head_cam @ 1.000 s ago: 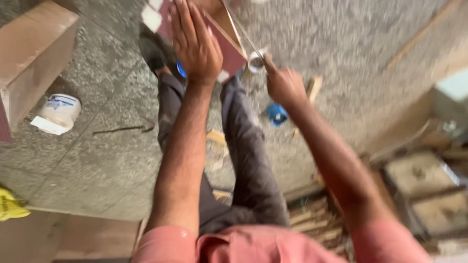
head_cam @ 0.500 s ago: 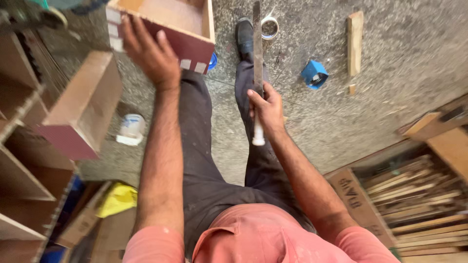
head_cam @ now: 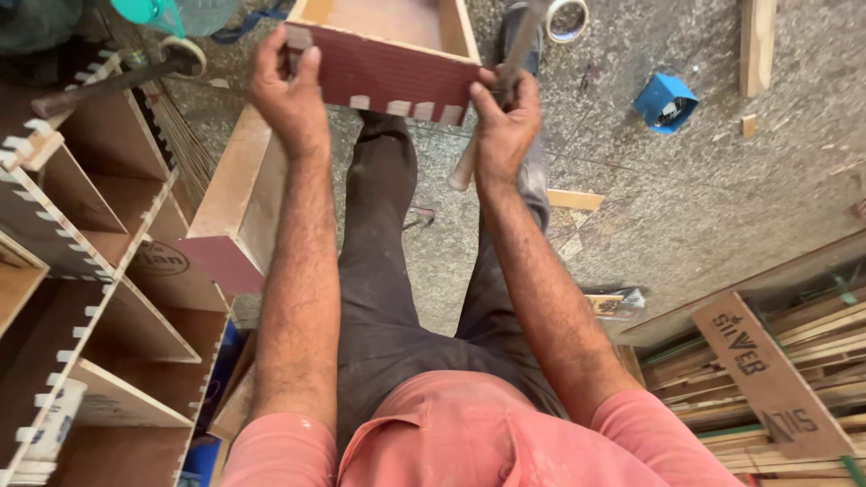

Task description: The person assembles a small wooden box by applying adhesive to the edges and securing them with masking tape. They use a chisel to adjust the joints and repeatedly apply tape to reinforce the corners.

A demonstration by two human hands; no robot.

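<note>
A wooden drawer box (head_cam: 388,63) with a dark red front and finger joints sits in front of my knees. My left hand (head_cam: 289,90) grips its near left corner. My right hand (head_cam: 503,122) is at the box's near right corner and also holds a hammer (head_cam: 492,108) by its pale wooden handle, the handle's end pointing down toward my leg. The hammer's head is hidden near the top edge.
A plywood shelf unit (head_cam: 90,298) with finger joints fills the left side, another drawer box (head_cam: 236,203) leaning beside it. On the stone floor lie a tape roll (head_cam: 568,18), a small blue box (head_cam: 666,101) and wood strips (head_cam: 756,45). Stacked boards (head_cam: 776,361) sit at right.
My right hand has brought the hammer from the floor up to the box's right corner. My left hand has shifted to the left corner, and the view has tilted down.
</note>
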